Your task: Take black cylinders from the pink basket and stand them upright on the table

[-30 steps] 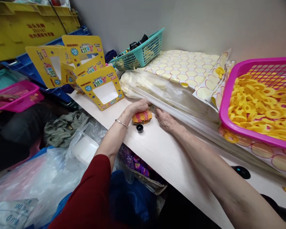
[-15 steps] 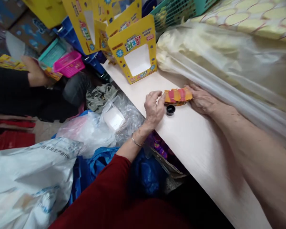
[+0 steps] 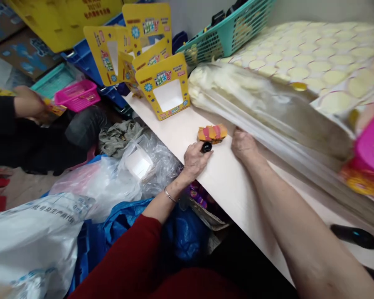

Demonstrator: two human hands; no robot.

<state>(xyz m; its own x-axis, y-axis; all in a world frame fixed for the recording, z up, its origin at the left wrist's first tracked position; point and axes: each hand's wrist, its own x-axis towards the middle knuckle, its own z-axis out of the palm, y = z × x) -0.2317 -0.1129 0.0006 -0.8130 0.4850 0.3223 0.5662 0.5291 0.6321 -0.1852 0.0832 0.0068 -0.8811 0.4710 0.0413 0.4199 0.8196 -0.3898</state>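
Observation:
On the white tabletop (image 3: 227,182), my left hand (image 3: 195,161) pinches a small black round piece (image 3: 207,147), like a cap or little pot, between thumb and fingers. Just beyond it lies a bundle of orange and pink packets (image 3: 212,133), which looks tied with a thin band. Neither hand grips this bundle. To its right my right hand (image 3: 244,143) is closed and resting at the table, beside the clear plastic bag. Its fingertips are turned away, so anything inside them is hidden.
Open yellow window boxes (image 3: 163,85) stand at the table's far end. A long plastic bag (image 3: 237,89) lies along the right side, with a green basket (image 3: 224,39) behind. A dark device (image 3: 353,236) lies near my right forearm. At left, another person's hand (image 3: 31,104) works by a pink basket (image 3: 77,95).
My left hand has picked up the black round piece from the table. My right hand has let go of the packet bundle and drawn away to its right.

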